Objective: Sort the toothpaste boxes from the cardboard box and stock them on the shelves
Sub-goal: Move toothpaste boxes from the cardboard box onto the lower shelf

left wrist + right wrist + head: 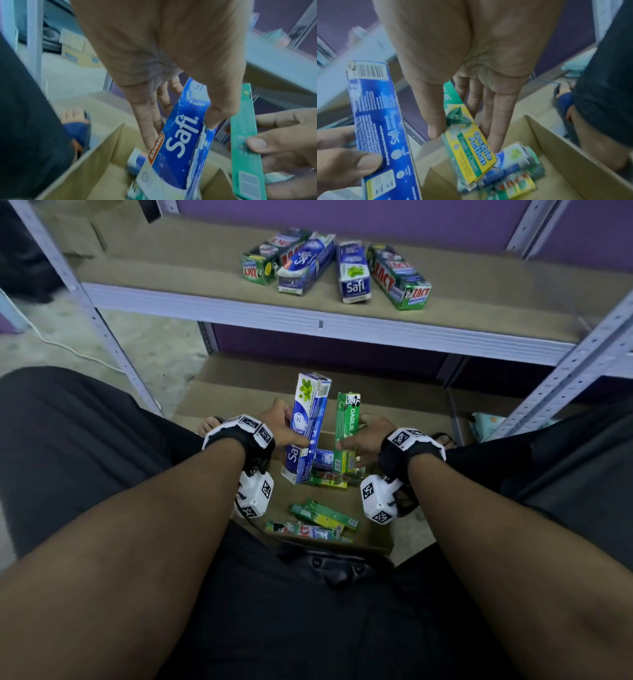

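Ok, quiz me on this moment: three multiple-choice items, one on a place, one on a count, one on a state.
1. Where do the boxes not yet picked lie?
A. In the cardboard box
B. On the bare floor
C. On the purple wall

2. How many toothpaste boxes lie on the shelf?
A. Two
B. Five
C. Nine

3. What does the left hand hold?
A. Nothing
B. The blue Safi box
C. A cable

Answers:
1 A: the loose boxes lie inside the carton's brown walls, below the hands.
2 B: the head view shows three green Zact boxes and two Safi boxes there.
3 B: thumb and fingers pinch it, while the right hand holds the green Darlie box.
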